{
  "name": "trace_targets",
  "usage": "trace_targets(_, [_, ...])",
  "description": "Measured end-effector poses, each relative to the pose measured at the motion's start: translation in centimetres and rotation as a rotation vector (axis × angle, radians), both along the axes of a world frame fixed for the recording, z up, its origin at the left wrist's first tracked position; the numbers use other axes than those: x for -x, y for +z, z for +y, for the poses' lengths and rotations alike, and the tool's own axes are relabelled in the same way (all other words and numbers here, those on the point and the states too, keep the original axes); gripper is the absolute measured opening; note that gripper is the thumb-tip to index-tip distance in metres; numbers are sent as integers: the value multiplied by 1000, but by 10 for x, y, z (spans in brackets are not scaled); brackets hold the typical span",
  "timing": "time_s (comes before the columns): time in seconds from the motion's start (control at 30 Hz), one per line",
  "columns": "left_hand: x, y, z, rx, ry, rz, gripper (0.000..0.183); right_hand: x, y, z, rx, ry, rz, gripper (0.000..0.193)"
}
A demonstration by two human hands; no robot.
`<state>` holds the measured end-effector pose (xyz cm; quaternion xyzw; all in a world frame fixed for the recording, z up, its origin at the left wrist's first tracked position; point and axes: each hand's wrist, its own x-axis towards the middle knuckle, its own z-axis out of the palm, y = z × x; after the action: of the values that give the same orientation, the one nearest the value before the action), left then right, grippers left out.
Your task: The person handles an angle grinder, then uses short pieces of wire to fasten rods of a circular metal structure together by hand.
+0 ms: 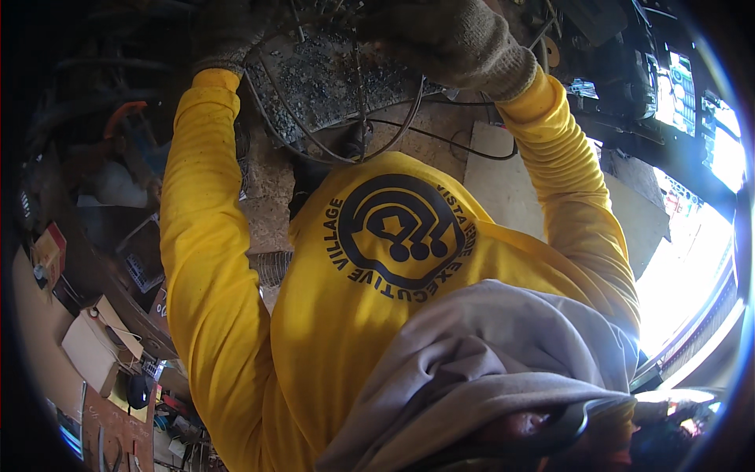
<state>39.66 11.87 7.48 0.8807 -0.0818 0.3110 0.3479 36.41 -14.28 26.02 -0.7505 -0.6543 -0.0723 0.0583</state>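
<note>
Both of my hands are at the top of the view, in knitted work gloves, at the ends of yellow sleeves. My left hand [226, 35] lies in deep shadow beside a dark, rough plate [322, 98] strewn with small bits. Its fingers cannot be made out. Over the right side of that plate, my right hand [476, 47] reaches inward with its fingers bent, their tips lost in the dark. Whether either hand holds anything is hidden. Thin curved wires [407, 122] loop down from between my hands, across the plate and toward my chest.
A black cable [487, 155] runs under my right forearm, past a pale flat board [495, 165]. To the left lie an orange-framed tool [122, 118], a cardboard box [90, 346] and a brown wooden board [118, 429]. Dark machinery [605, 71] stands at the upper right, near bright daylight.
</note>
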Motion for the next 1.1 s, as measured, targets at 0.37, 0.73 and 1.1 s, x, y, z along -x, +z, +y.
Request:
trace_targets(0.37, [-6,-14,-2,25,-7,60,24,-1,6,-7,97,10,-175,32])
trace_targets(0.73, [-2,-8,-7,43,-10,-105,24,-6,0,4,85,-6,68,27])
trace_targets(1.1, [-4,-6,-8,23,22,-62,19,-8,-10,-1,34,-12,45,29])
